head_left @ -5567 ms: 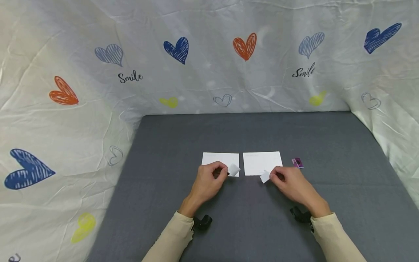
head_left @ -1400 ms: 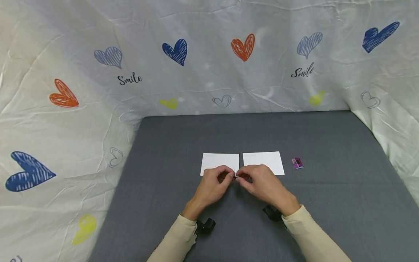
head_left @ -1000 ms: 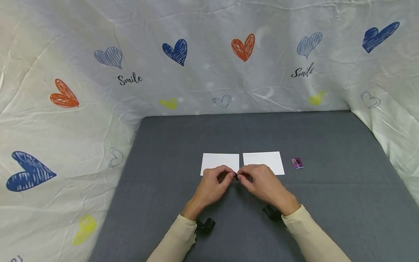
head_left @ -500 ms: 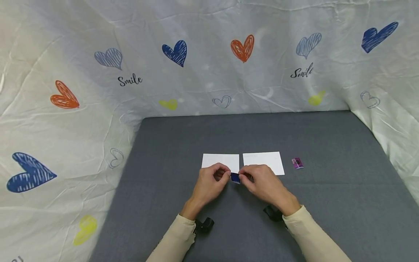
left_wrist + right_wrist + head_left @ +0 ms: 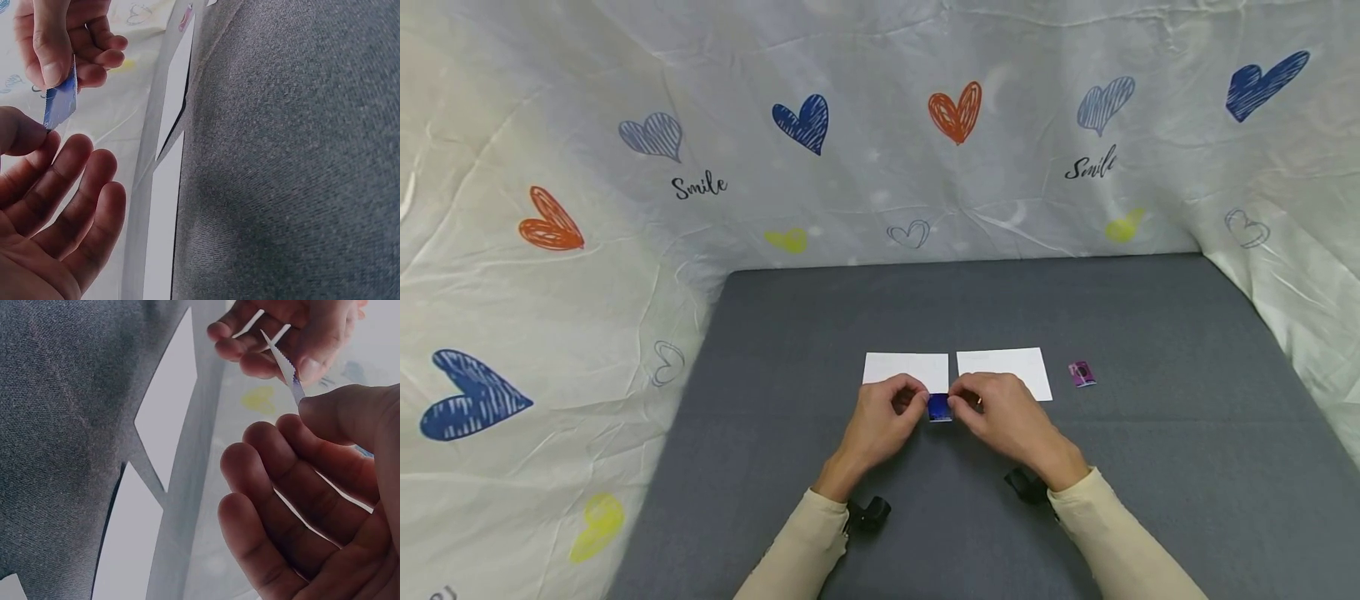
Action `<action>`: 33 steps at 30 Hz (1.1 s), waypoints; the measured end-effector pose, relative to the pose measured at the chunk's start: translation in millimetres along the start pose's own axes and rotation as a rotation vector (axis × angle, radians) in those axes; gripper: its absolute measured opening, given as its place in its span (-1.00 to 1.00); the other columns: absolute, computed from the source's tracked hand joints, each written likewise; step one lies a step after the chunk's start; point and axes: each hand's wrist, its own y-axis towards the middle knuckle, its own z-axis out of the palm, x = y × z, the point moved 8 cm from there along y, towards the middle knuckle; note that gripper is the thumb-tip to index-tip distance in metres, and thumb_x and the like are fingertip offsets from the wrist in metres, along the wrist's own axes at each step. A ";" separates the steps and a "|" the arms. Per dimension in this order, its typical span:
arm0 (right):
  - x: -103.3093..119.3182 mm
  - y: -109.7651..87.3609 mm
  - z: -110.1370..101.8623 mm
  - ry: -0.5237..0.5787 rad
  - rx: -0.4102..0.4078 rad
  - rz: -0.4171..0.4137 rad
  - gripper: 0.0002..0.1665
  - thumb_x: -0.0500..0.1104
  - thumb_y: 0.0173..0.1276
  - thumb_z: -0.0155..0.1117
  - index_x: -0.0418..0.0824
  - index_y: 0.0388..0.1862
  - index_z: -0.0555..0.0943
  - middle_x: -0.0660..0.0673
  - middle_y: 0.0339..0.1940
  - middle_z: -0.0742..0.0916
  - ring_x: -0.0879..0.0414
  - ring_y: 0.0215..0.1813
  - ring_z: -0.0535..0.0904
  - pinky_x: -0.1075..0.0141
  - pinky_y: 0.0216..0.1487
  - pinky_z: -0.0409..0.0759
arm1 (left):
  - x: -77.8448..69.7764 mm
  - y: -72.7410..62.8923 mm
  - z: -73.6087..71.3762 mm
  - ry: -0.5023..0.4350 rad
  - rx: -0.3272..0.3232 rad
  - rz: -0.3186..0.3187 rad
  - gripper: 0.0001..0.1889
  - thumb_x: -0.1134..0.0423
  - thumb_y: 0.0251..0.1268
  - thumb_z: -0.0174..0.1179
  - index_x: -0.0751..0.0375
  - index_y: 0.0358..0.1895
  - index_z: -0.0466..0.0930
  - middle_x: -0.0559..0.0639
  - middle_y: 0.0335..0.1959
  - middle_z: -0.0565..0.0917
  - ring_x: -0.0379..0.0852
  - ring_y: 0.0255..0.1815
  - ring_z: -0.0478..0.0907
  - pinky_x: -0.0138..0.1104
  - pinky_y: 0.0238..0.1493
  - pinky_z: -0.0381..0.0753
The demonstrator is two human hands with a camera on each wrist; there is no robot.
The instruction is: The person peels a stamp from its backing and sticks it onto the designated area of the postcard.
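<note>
A small blue postage stamp (image 5: 939, 407) is stretched between my two hands, just in front of the cards. My left hand (image 5: 883, 421) pinches its left side between thumb and index finger. On the right side, my right hand (image 5: 1007, 421) pinches it the same way. The left wrist view shows the stamp's blue face (image 5: 62, 100), upright between both sets of fingertips. From the right wrist, its pale side (image 5: 281, 362) and toothed edge show. Beyond the hands lie two white cards, the left card (image 5: 906, 367) partly hidden by my left hand, the right card (image 5: 1006, 362) partly by my right.
A purple stamp-sized piece (image 5: 1082, 373) lies to the right of the cards. Dark grey cloth (image 5: 850, 308) covers the table. White sheeting (image 5: 865, 183) with printed hearts hangs behind and at the sides.
5.6 s ago the hands were apart, each holding a small white piece over the cards. They came together, and the stamp has since turned so its blue face shows.
</note>
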 end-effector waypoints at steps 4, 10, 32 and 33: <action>-1.5 2.7 -1.7 0.011 -0.020 -0.006 -0.97 -0.20 0.47 0.48 -0.09 -0.23 0.80 0.11 -0.38 0.78 0.33 -0.36 0.62 0.33 -0.27 0.63 | -1.1 2.1 -0.8 0.017 0.004 0.002 -0.94 0.35 0.48 0.36 0.15 -0.20 0.79 -0.06 -0.33 0.82 -0.28 -0.36 0.70 -0.38 -0.22 0.72; -3.5 8.7 -4.1 0.019 -0.056 -0.038 -0.92 -0.24 0.43 0.48 -0.08 -0.29 0.77 0.11 -0.43 0.75 0.33 -0.39 0.62 0.34 -0.31 0.62 | -2.0 7.3 -3.1 0.029 0.004 -0.001 -0.95 0.34 0.48 0.37 0.15 -0.20 0.79 -0.07 -0.33 0.81 -0.28 -0.35 0.70 -0.37 -0.21 0.72; -20.7 38.5 0.9 0.044 -0.008 0.050 -0.91 -0.18 0.52 0.38 -0.09 -0.23 0.77 0.08 -0.41 0.76 0.28 -0.40 0.58 0.30 -0.30 0.59 | 3.1 34.7 -10.5 0.141 -0.033 -0.002 -0.90 0.28 0.49 0.34 0.19 -0.21 0.80 -0.04 -0.41 0.76 -0.22 -0.41 0.60 -0.37 -0.28 0.60; -21.4 39.6 1.6 0.038 -0.007 0.056 -0.91 -0.18 0.53 0.38 -0.09 -0.23 0.77 0.07 -0.41 0.76 0.28 -0.40 0.59 0.30 -0.29 0.60 | 4.0 36.2 -10.5 0.153 -0.038 -0.004 -0.90 0.28 0.49 0.34 0.19 -0.22 0.81 -0.05 -0.43 0.75 -0.22 -0.41 0.59 -0.36 -0.29 0.59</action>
